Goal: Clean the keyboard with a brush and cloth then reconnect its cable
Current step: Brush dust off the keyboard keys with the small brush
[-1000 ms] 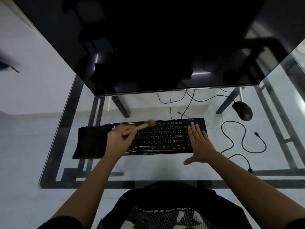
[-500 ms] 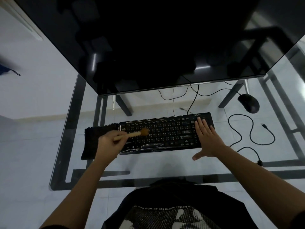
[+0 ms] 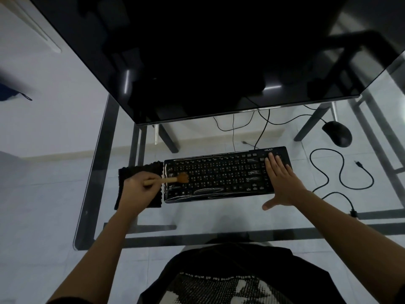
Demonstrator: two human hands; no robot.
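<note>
Your left hand (image 3: 140, 189) is curled round the wooden handle of a small brush (image 3: 175, 178), gripping it near the end; the handle runs rightward and the tan bristles sit on the keys at the left end of the black keyboard (image 3: 219, 174); your right hand (image 3: 282, 183) lies flat on the right end of the keyboard, fingers straight and together over the number pad, thumb spread out past the front edge; the keyboard lies flat on the glass table (image 3: 105, 150), just below the bottom edge of the dark monitor (image 3: 197, 51); a black cloth (image 3: 135, 170) lies flat against the keyboard's left side, partly under your left hand; to the right of the keyboard a black cable (image 3: 341, 172) lies in loose loops on the glass, its plug (image 3: 359, 163) lying free and joined to nothing; whether that cable belongs to the keyboard, you cannot tell from here; a black mouse (image 3: 337, 133) rests further back on the right.
</note>
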